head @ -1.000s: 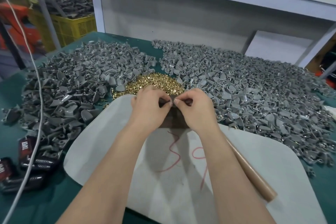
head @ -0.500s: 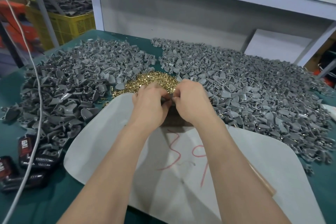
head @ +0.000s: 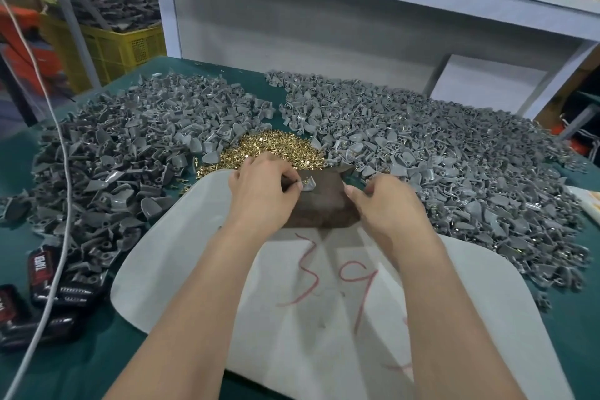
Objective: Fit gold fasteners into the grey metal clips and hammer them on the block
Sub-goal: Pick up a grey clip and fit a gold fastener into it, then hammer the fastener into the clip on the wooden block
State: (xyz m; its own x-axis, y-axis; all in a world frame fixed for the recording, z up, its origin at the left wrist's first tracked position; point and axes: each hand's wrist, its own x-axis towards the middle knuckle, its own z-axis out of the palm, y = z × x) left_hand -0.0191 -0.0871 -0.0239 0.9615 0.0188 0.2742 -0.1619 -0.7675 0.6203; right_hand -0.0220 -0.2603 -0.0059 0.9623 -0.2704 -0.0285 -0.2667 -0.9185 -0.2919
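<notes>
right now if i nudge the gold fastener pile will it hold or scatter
Probably scatters: the gold fasteners lie as a loose heap, with strays off its left edge. Being small, single ones likely feel light and may roll.

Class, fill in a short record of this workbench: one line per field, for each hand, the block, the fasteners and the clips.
Left hand: pinches a grey clip on the block
Right hand: at the block's right edge, fingers curled; contents hidden
Block: brown, on the white sheet's far edge
Gold fasteners: heaped behind the block
Loose clips: piles left and right of the fasteners
</notes>
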